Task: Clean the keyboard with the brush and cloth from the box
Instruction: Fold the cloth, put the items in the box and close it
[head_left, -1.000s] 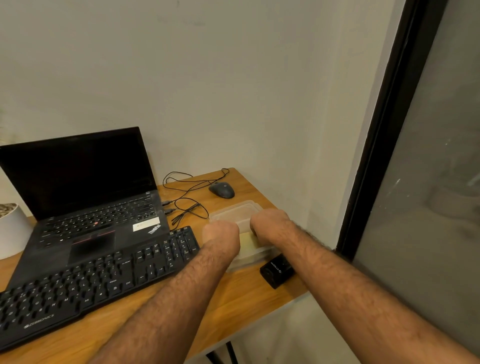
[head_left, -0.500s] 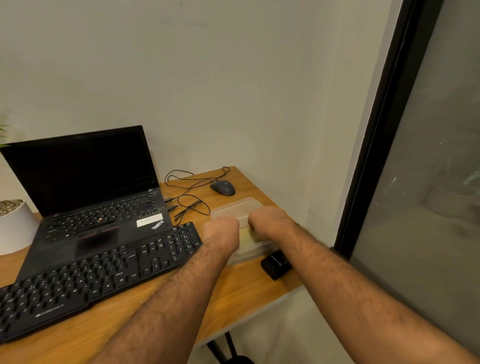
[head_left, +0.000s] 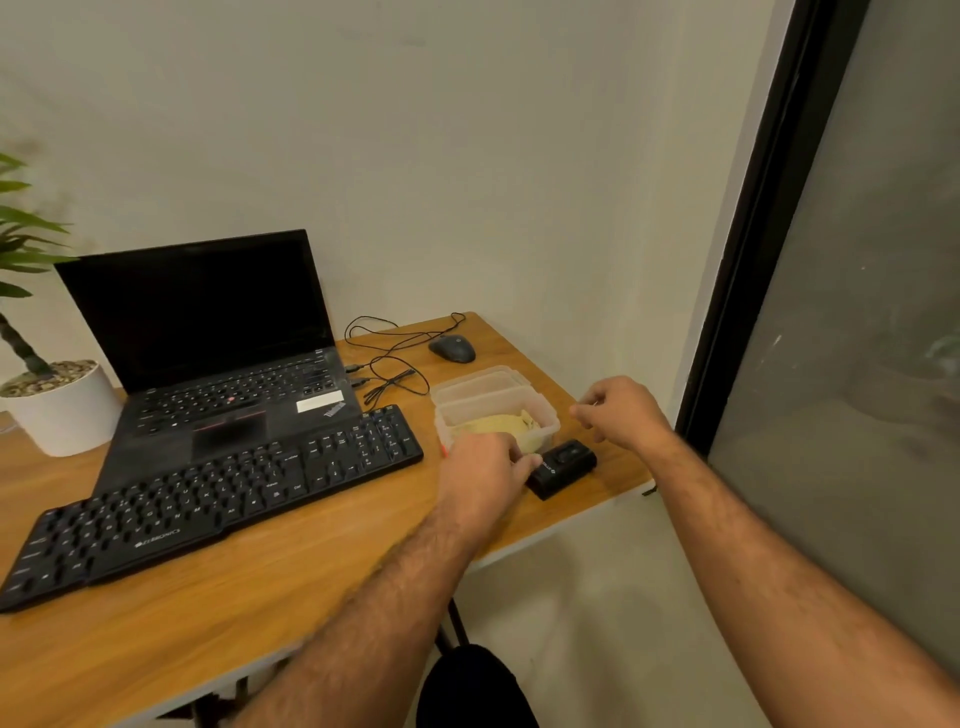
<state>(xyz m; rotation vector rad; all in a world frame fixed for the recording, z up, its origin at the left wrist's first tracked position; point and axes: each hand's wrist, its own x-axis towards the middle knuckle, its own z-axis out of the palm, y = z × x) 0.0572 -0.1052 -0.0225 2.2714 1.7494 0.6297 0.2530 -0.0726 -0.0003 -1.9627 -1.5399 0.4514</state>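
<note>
A black keyboard (head_left: 208, 499) lies slantwise on the wooden table (head_left: 311, 561), in front of a laptop. To its right stands a clear plastic box (head_left: 545, 415), open on top, with a yellow cloth (head_left: 493, 423) inside. My left hand (head_left: 483, 475) is at the box's near side, fingers curled against its front wall. A small red-orange tip (head_left: 444, 450) shows by the box's left front corner; I cannot tell what it is. My right hand (head_left: 621, 413) hovers right of the box, fingers loosely curled and holding nothing. No brush is plainly visible.
Another clear plastic piece (head_left: 478, 379), lid or tray, lies right behind the box. A small black device (head_left: 563, 467) sits by the table's right edge. A mouse (head_left: 452, 348), cables (head_left: 389, 366), an open laptop (head_left: 208, 364) and a white plant pot (head_left: 62, 410) stand further back.
Both hands were on top of the box. My right hand has come off it and moved right, my left hand has slid to the near side, and the cloth inside now shows.
</note>
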